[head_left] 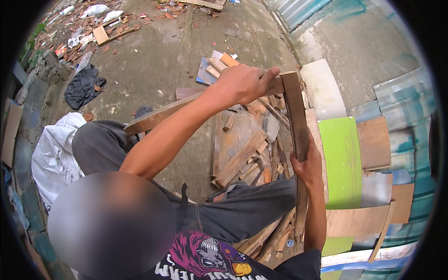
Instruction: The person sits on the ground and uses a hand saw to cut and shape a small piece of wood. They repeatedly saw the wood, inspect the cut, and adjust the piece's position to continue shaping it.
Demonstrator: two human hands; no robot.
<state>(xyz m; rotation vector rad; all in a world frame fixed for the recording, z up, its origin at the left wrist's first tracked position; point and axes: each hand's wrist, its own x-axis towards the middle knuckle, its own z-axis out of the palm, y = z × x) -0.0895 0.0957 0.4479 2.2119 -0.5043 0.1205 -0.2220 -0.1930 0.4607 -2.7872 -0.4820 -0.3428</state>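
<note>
Two brown wooden planks meet at a corner in front of me, forming an L. My left hand (pixel 249 84) is closed over the far end of one plank (pixel 158 119), close to the corner, its thumb pointing along the top. That plank slants down left, passing behind my left forearm to above my bent knee. The other plank (pixel 295 109) runs from the corner toward my body on the right. Around its middle my right hand (pixel 309 163) is wrapped, thumb on the near face. How the two planks are joined cannot be seen.
Wood offcuts (pixel 240 158) lie between my legs, with what looks like a hammer (pixel 259 163) among them. Small blocks rest on a blue board (pixel 204 72) farther off. Panels, including a green one (pixel 340 163), line the right. A white sack (pixel 58 156) and black plastic bag (pixel 84 86) lie left.
</note>
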